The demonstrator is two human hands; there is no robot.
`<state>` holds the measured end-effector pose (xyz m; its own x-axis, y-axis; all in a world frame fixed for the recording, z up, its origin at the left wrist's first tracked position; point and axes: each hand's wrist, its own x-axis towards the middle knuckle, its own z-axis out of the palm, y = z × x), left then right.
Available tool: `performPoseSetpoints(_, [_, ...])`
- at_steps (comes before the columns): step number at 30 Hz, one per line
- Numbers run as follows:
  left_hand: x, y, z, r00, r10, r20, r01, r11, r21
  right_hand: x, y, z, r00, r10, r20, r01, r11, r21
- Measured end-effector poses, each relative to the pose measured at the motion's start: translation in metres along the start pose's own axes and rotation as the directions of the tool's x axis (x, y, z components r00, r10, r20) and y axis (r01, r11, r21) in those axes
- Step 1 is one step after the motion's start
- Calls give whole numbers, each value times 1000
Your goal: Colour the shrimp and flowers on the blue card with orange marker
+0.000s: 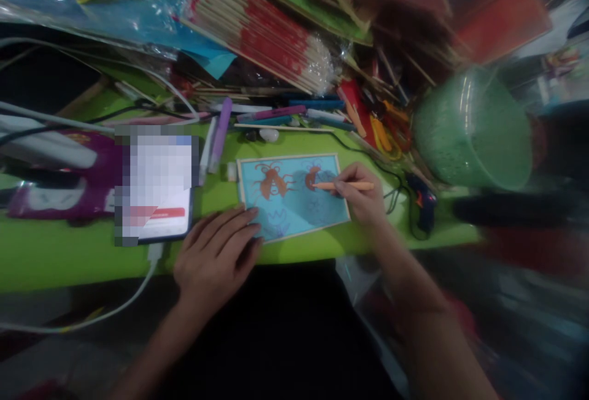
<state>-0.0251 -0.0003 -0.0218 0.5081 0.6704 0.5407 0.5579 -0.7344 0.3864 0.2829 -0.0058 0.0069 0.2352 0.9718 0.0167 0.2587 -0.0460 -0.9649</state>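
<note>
A small blue picture card (294, 210) with orange-brown creatures drawn on it lies on the green table (69, 253). My left hand (216, 259) rests flat, fingers stretched out, on the card's lower left corner. My right hand (361, 194) is closed round an orange pen (343, 186), its tip touching the right-hand creature on the card.
A phone (159, 188) on a white cable lies left of the card. A purple marker (219, 135), pens and a bundle of red-and-wood sticks (262, 35) crowd the back. A green bucket (473, 127) and a glue gun (423, 200) sit to the right.
</note>
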Motion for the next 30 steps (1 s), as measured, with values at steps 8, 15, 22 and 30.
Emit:
performPoseSetpoints(8, [1,2,0,1000,-1,1,1,1000,5,0,1,-1,1000,11,0,-11,1000,-20])
performPoseSetpoints(15, [0,1,0,1000,-2,4,2,1000,3,1,-2,0,1000,16,-16,-17,999,-50])
performPoseSetpoints(22, [0,1,0,1000,-5,0,5,1000,1,3,-6,1,1000,-2,-28,1,999,-35])
performPoseSetpoints(30, [-1,0,1,1000,-8,6,8,1000,-2,1,-3,1,1000,21,-21,-22,998,-59])
